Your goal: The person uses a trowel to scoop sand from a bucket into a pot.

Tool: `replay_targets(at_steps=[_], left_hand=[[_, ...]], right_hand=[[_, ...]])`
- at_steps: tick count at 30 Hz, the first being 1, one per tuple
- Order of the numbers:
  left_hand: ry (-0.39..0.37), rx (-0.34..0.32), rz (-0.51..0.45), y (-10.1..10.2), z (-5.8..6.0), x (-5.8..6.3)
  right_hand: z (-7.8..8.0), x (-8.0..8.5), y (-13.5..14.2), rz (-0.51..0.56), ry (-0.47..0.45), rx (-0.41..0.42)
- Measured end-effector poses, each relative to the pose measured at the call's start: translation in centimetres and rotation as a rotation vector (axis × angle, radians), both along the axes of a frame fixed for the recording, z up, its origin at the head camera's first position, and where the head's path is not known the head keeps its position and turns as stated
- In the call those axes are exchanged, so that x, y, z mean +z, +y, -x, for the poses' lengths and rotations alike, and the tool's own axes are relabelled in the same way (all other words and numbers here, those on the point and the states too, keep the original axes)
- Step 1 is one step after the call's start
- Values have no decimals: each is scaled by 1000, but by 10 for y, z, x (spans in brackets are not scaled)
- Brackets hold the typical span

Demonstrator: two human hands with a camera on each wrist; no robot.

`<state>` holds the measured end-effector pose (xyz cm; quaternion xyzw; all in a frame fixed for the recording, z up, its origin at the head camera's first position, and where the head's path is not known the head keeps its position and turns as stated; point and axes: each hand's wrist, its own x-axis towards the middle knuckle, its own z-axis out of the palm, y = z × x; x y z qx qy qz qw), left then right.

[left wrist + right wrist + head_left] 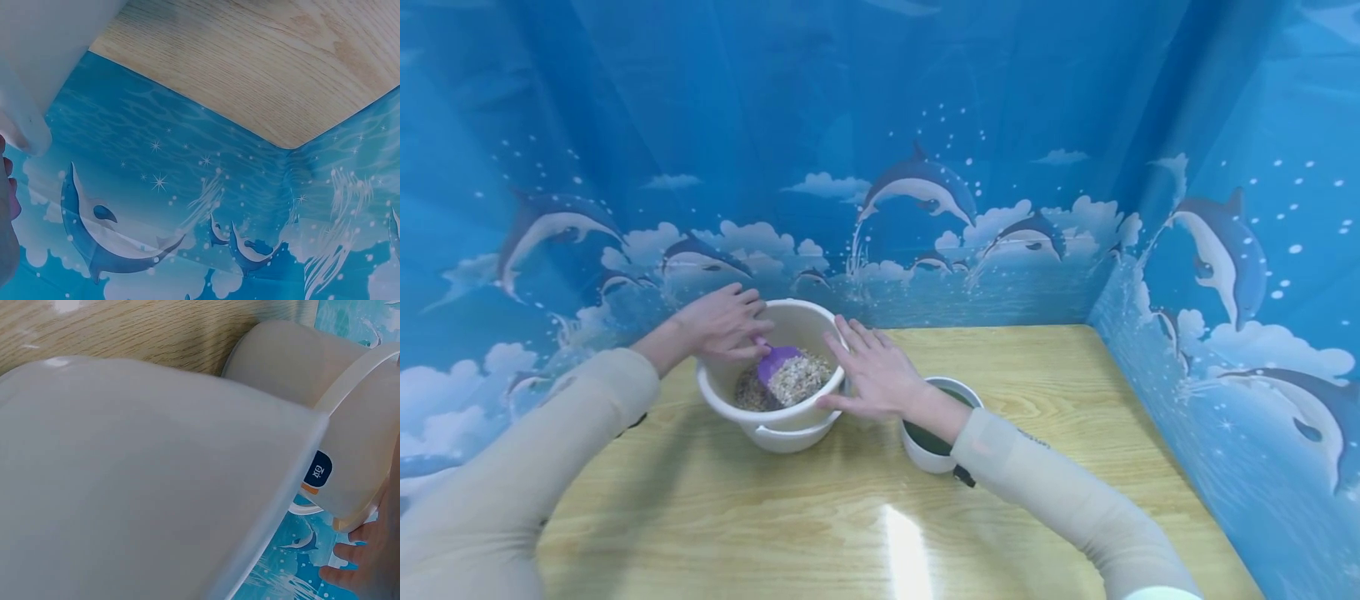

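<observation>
A white bucket (721, 404) stands left of the table's middle, holding loose, pale brown flakes or grains (801, 380). My left hand (730, 323) reaches over its far left rim and grips the handle of a purple scoop (773, 363). The scoop is tilted down in the bucket, with pale flakes heaped on it. Fingers outstretched and spread, my right hand (880, 371) lies against the bucket's right rim. In the right wrist view, the fingers (350, 553) show beside the rim, and the bucket's wall (275, 362) carries a dark label.
Under my right forearm stands a white bowl (925, 457), dark green inside; it fills much of the right wrist view. The wooden table (760, 533) meets a blue dolphin-print curtain (1037, 283) behind and at the sides. The bucket's carrying handle (797, 433) hangs at its front.
</observation>
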<state>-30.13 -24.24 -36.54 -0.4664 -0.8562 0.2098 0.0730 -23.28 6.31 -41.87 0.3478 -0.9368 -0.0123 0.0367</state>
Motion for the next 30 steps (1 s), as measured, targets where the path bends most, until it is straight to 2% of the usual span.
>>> replay_targets(at_steps=[17,30], left_hand=[[12,-13,-55,0,1,5],[5,20,-53,-3,-4,6]], right_hand=[[1,-1,9,-17,14,-16],[1,-1,10,-30,38,-8]])
